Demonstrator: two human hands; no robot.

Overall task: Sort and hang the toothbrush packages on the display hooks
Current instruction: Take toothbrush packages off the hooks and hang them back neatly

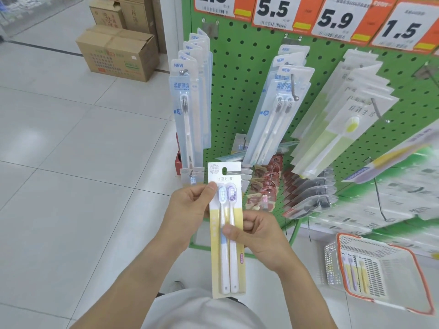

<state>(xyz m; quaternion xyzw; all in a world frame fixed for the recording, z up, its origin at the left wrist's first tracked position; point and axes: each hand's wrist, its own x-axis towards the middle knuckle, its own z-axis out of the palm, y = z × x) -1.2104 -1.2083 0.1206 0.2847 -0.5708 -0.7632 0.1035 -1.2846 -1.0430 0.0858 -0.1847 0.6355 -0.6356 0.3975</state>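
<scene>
A two-brush toothbrush package (226,262) with a white and yellow card is upright in front of me, below the green pegboard (240,67). My left hand (190,210) pinches its upper left edge, thumb on the front by the brush heads. My right hand (259,231) grips its middle from the right, thumb across the handles. Blue-white "NEW" packages hang on a left hook (183,72) and a middle hook (294,91). Pale green single-brush packages (337,129) hang to the right.
A clear basket with an orange rim (418,269) sits at lower right with more toothbrush packages inside. Lower hooks carry red and dark packages (268,186). Price tags (275,10) line the board's top. Cardboard boxes (118,53) stand on the tiled floor at upper left.
</scene>
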